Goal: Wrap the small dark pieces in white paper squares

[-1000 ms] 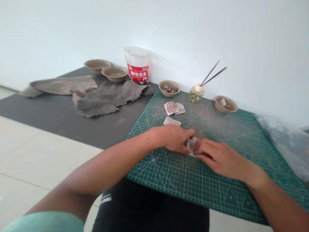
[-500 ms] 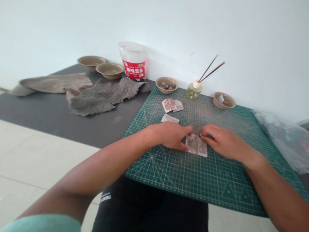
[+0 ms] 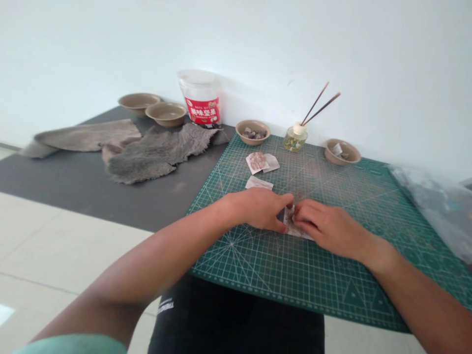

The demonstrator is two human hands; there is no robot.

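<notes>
A small white paper piece [image 3: 289,228] smeared with brown lies on the green cutting mat [image 3: 258,265]. My left hand [image 3: 263,209] rests at its left edge, thumb and index finger spread apart at two corners, holding the piece down. My right hand [image 3: 328,226] is closed in a pinch over the middle of the paper, hiding its right part. What sits between those fingertips is too small to make out. Just beyond my left hand lies a folded white paper piece [image 3: 259,183]. Farther back are a brown-smeared paper piece [image 3: 257,161] and a greyish one [image 3: 271,162], partly overlapping.
At the wall stand a bowl of stones [image 3: 252,132], a reed diffuser [image 3: 295,136] and a bowl with bits in it [image 3: 342,152]. Left are a grey cloth [image 3: 158,150], two bowls [image 3: 166,114] and a plastic tub [image 3: 202,98]. Clear plastic sheeting [image 3: 438,211] lies right.
My right hand has moved left across the paper, from its upper right side to its middle, covering more of it. My left hand stays in place. The view has shifted slightly.
</notes>
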